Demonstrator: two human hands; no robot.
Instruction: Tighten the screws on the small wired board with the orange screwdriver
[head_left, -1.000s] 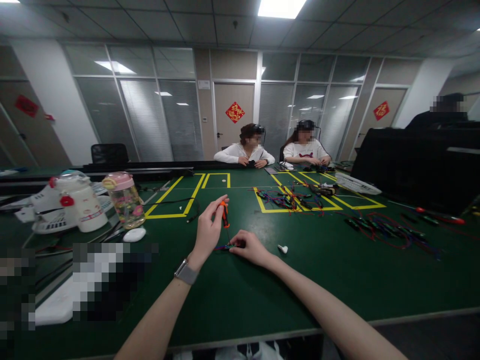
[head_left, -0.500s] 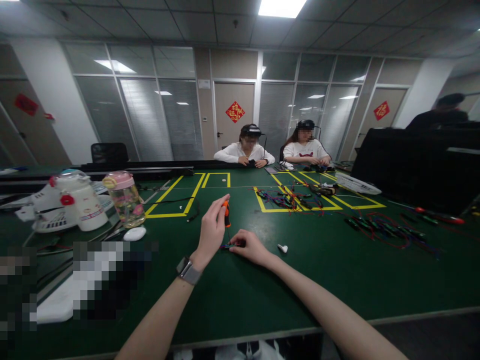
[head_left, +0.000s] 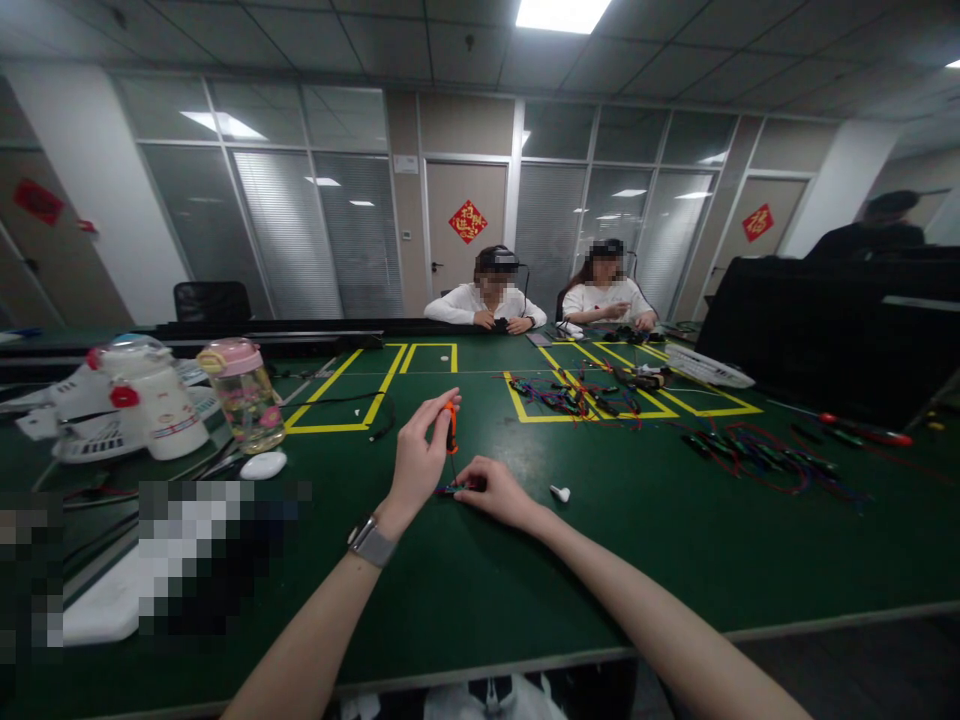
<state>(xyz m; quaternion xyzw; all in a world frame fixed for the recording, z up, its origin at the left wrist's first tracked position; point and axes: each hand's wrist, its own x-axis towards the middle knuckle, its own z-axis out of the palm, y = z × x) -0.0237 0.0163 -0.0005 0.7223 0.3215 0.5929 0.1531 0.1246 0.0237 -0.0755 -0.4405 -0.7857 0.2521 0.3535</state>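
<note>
My left hand (head_left: 420,445), with a watch on its wrist, has its fingers closed around the handle of an orange-and-black screwdriver (head_left: 451,430). The screwdriver stands nearly upright, its thin shaft pointing down at a small circuit board (head_left: 448,490) on the green table. My right hand (head_left: 491,492) pinches that board at its right side, thumb and fingertips close to the shaft's tip. The fingers partly cover the board, and the exact spot under the tip is too small to make out. A white earbud (head_left: 559,494) lies to the right of my right hand.
Wired circuit boards lie in piles, one by the yellow tape (head_left: 559,419) and another (head_left: 765,455) farther right. A pink-lidded bottle (head_left: 251,405), a white jug (head_left: 169,410) and a white case (head_left: 263,466) stand left. Two people sit opposite; a black monitor (head_left: 832,340) is at right.
The view has shifted slightly, so everything appears a little farther left. My hands keep the same hold on screwdriver and board. The seated person at right has raised one hand.
</note>
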